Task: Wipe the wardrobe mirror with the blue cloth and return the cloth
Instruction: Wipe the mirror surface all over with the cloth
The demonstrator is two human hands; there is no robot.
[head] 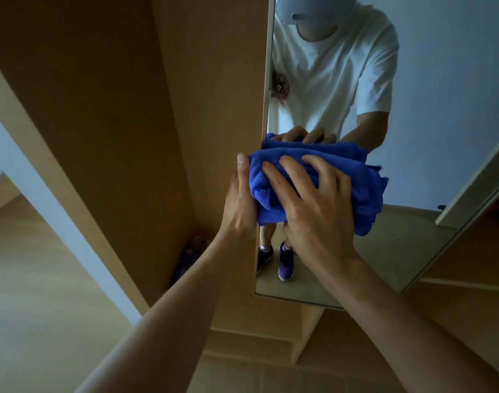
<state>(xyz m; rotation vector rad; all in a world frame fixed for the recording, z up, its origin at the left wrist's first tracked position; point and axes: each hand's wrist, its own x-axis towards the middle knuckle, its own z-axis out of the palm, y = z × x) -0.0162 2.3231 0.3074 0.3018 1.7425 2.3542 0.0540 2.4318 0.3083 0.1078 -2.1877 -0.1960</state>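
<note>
— Where is the blue cloth (pixel 342 177) lying at this moment?

— It is lying bunched against the mirror (pixel 427 109), close to the mirror's left edge, where the glass meets the wooden side of the wardrobe (pixel 129 109). Both arms are reaching forward to it, almost fully stretched.

— What is the left hand (pixel 239 202) doing?

— It is gripping the left end of the cloth. The thumb (pixel 242 163) is pointing up along the edge of the fabric. The other fingers are going behind the folds, so I cannot see them.

— And the right hand (pixel 313 205)?

— It is lying on top of the cloth with its fingers (pixel 285 177) spread wide and only a little bent. They are pressing the fabric toward the glass and are not closing around it. The wrist is sitting lower than the fingertips.

— Is the mirror showing anything?

— Yes, it is reflecting the cloth, some fingers and a white T-shirt (pixel 342 66).
</note>
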